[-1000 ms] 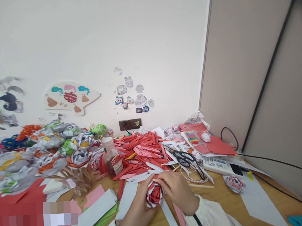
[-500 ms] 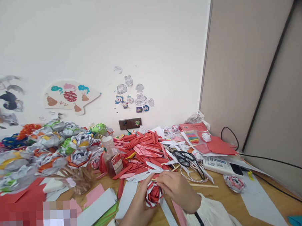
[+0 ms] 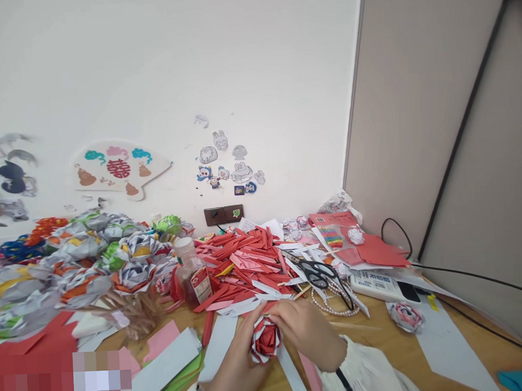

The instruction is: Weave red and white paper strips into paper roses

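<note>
White wall [image 3: 276, 62], w/ a grey partition [image 3: 417, 108] on the R side, behind a wooden bench [image 3: 375, 346] whose front edge is out of view. Toward the bench's rear L corner: a heap of folded paper flowers [image 3: 84, 246], mostly white w/ orange, yellow & green. At rear ctr.: a pile of red & pink paper strips [image 3: 246, 248]. Nr front ctr.: L hand [image 3: 237, 361] & R hand [image 3: 308, 332], close together at one red-and-white paper rose [image 3: 265, 339]. L hand is cupped about its L side; R fingers are bunched at its upper R rim, but what they grip, rim or small part, is hidden; can't tell.

Key relation: rose lies btwn the hands, petal face toward the viewer; its long axis can't be made out. L palm & R fingertips both adjoin it, so neither hand is clearly nearer.

Black-handled scissors [image 3: 319, 276] lie to the R of the pile; a clear jar [image 3: 193, 276] stands to its L.

Writing, by size: red 囍 character [image 3: 118, 168] on the fan-shaped card [image 3: 122, 184]; blue print on a white box [image 3: 375, 285], illegible; red-and-white jar label [image 3: 201, 285], brand unreadable.
</note>
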`<state>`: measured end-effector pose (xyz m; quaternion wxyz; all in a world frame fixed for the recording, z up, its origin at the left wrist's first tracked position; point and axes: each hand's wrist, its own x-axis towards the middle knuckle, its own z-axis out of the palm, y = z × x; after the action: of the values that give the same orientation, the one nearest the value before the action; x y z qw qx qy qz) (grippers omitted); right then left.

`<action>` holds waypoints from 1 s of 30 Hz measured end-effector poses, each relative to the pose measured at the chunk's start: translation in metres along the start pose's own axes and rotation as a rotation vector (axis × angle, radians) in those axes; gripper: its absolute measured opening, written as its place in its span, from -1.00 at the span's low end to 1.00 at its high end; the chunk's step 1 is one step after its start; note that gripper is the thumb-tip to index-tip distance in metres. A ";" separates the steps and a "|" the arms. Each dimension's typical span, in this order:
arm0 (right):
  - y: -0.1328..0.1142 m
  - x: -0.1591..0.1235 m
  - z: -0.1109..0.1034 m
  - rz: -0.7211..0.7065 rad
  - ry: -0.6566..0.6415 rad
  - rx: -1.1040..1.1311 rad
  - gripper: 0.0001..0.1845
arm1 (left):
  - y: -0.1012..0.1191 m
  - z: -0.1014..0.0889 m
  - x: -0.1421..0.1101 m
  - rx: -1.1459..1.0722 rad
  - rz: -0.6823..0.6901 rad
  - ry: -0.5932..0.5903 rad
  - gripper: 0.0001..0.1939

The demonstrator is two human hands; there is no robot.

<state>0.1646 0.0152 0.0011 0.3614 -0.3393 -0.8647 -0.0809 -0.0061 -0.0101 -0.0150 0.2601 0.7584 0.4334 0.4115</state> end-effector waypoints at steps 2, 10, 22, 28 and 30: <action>0.001 0.000 0.000 0.044 -0.021 0.031 -0.62 | -0.001 0.000 0.000 0.009 0.011 0.003 -0.31; 0.001 0.001 0.000 0.092 -0.030 -0.013 -0.59 | -0.005 0.003 -0.002 0.047 0.011 -0.020 -0.30; -0.004 0.005 -0.012 0.260 0.034 0.121 -0.80 | -0.007 0.003 -0.003 0.043 0.019 -0.009 -0.25; -0.001 0.003 -0.007 0.219 0.134 0.145 -0.74 | -0.010 0.004 -0.003 0.050 0.052 0.000 -0.24; -0.001 0.003 -0.005 0.196 0.155 0.144 -0.68 | -0.010 0.003 -0.003 0.059 0.051 -0.007 -0.23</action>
<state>0.1652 0.0135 0.0068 0.4568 -0.3881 -0.8004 -0.0088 -0.0086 -0.0076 -0.0252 0.2287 0.7780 0.4247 0.4025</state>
